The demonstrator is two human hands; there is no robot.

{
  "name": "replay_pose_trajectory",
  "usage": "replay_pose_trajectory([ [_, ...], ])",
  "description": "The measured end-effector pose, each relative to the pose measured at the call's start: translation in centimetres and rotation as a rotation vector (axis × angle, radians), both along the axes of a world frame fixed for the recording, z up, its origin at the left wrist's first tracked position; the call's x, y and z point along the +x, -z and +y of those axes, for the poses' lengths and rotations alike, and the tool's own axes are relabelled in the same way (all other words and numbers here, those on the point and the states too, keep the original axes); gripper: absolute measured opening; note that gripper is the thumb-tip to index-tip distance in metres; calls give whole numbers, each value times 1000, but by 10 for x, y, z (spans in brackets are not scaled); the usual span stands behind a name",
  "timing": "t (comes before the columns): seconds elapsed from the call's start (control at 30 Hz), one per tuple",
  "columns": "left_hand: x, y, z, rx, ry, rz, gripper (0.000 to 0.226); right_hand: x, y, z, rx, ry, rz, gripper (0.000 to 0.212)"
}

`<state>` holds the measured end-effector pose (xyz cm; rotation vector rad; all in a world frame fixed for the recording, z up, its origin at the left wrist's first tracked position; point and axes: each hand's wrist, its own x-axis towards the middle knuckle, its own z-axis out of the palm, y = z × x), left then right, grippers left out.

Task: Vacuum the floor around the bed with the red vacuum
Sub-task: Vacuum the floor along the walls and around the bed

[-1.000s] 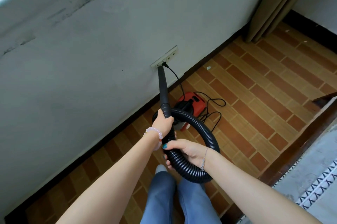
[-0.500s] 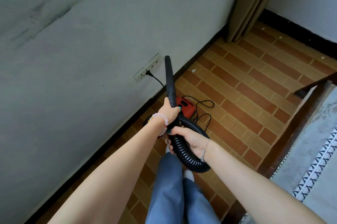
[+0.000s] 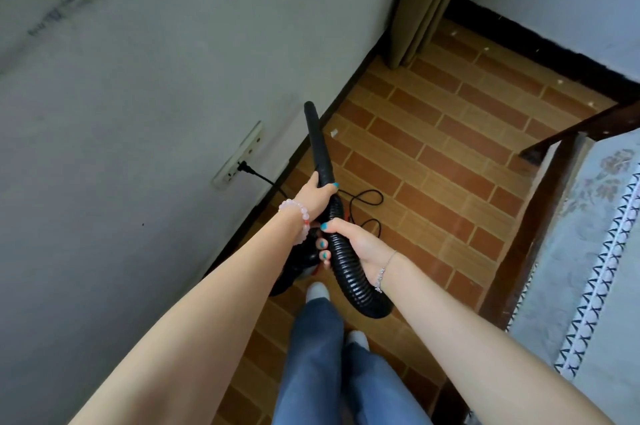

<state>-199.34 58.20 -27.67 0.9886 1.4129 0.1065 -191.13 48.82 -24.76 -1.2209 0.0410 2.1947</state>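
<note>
Between wall [image 3: 138, 113] and bed [image 3: 588, 234], over tiled floor [image 3: 433, 147]: left hand [image 3: 313, 198] wraps nozzle [image 3: 318, 144] base, grip clamped; tip points toward wall base. Right hand [image 3: 356, 241] just below, grip clamped round ribbed hose [image 3: 349, 272]. Vacuum [image 3: 301, 269] by wall near feet, mostly hidden under left forearm. Socket [image 3: 239, 151] holds plug [image 3: 244, 166]; cord [image 3: 363, 199] loops on floor.

Reads as soft, even daylight, fairly bright on the wall [image 3: 156, 113]; darkens along the skirting [image 3: 519, 44] and beside the bed frame [image 3: 540, 217]; catches small glints on the ribbed hose [image 3: 346, 265]; bends straight lines toward the edges; smears the wall marks [image 3: 59, 12] at upper left; looks sharper near the centre.
</note>
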Motion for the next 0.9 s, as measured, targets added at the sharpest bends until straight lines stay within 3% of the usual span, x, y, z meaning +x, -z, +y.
replay_pose_trajectory([
  [0.1,9,9,18,-50,10,-13,57,4,10,17,-22,53,-9,16],
  [0.4,16,29,35,-253,-323,-166,33,48,36,60,-68,56,-67,21],
  [0.6,39,52,15,-357,-403,-194,45,93,59,118,-68,84,-74,19],
  [0.77,100,68,20,-363,-302,-306,41,148,95,179,-108,104,-106,21],
  [0.83,131,74,30,-307,-218,-282,27,172,112,202,-136,99,-139,22],
  [0.9,160,83,41,-225,-155,-208,35,193,127,220,-162,86,-165,22],
])
